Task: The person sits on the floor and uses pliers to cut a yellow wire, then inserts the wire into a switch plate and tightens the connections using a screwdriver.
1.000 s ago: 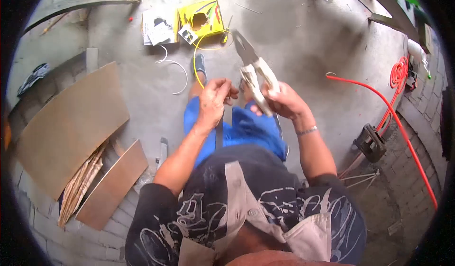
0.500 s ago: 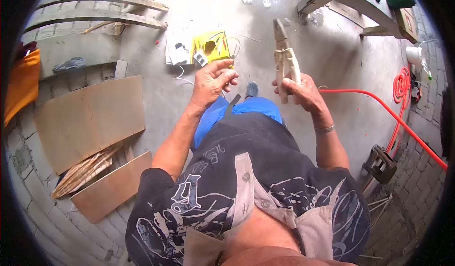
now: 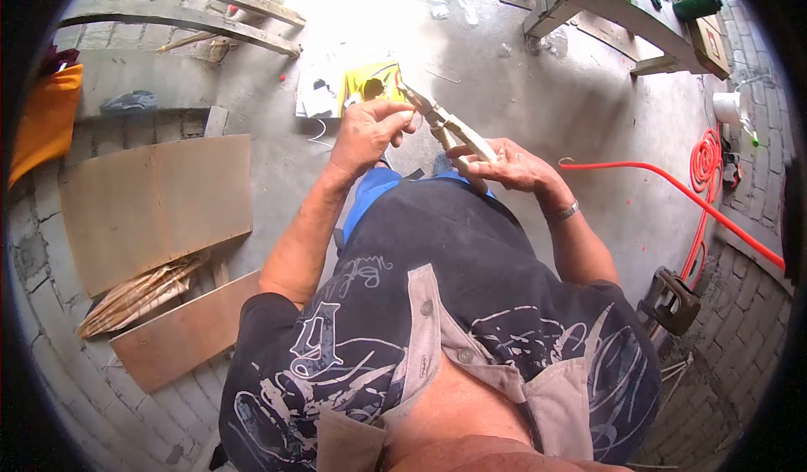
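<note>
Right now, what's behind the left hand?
Past the left hand, a yellow panel with a dark hole shows beside a white piece. The hand covers part of the panel; I can't see what's there.

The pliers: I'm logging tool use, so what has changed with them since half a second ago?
The right hand has swung the pliers leftward; they pointed nearly straight ahead, and now slant with their jaws close to the left hand's fingertips. Its grip on them stays, and the brown board lies as before.
</note>
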Demonstrator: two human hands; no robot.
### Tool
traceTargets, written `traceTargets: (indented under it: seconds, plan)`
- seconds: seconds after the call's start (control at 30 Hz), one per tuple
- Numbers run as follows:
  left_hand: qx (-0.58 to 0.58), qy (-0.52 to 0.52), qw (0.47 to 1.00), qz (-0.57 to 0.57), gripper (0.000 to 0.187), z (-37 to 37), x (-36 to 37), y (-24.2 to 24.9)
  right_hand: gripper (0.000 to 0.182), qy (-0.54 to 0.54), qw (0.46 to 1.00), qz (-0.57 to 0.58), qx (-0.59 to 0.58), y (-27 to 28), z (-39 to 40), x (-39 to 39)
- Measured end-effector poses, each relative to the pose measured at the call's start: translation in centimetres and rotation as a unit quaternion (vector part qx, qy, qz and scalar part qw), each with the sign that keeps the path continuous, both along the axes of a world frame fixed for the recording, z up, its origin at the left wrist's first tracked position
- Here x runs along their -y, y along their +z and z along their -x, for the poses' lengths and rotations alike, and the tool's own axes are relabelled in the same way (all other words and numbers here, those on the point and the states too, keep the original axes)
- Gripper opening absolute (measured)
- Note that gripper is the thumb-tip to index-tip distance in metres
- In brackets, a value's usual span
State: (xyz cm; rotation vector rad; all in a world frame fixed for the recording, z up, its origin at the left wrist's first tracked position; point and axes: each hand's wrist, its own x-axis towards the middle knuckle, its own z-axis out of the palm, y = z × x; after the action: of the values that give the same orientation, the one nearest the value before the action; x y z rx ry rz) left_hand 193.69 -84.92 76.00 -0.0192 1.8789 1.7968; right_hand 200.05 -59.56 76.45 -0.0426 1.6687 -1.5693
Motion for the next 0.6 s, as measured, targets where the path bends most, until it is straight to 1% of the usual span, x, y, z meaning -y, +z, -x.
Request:
traceTargets:
  seconds: [0.1, 0.23, 0.43, 0.5, 0.53, 0.6]
  plan:
    - [0.002, -0.010, 1.000, 0.000, 0.018, 0.0, 0.3, 0.1, 0.056, 0.008, 1.000, -0.009, -0.025, 0.6, -0.2, 0.3]
    - [0.001, -0.016, 1.000, 0.016, 0.017, 0.0, 0.5, 0.3, 0.056, 0.019, 0.999, -0.019, -0.024, 0.2, -0.6, 0.5]
    - [0.006, -0.030, 0.999, 0.027, 0.016, 0.1, 0.6, 0.1, 0.048, -0.004, 1.000, -0.003, -0.019, -1.3, -1.4, 0.7]
    - [0.002, -0.052, 0.997, 0.050, 0.020, 0.3, 0.5, 0.8, 0.042, 0.003, 0.998, -0.047, -0.035, -1.0, -1.3, 0.7]
    - [0.003, -0.053, 0.997, 0.050, 0.020, 0.3, 0.5, 0.7, 0.042, 0.002, 0.998, -0.048, -0.034, -0.9, -1.2, 0.8]
    - [0.016, -0.049, 0.998, 0.033, 0.015, 0.5, 0.3, 0.7, 0.036, -0.003, 0.994, -0.088, -0.063, -0.5, -1.2, 0.9]
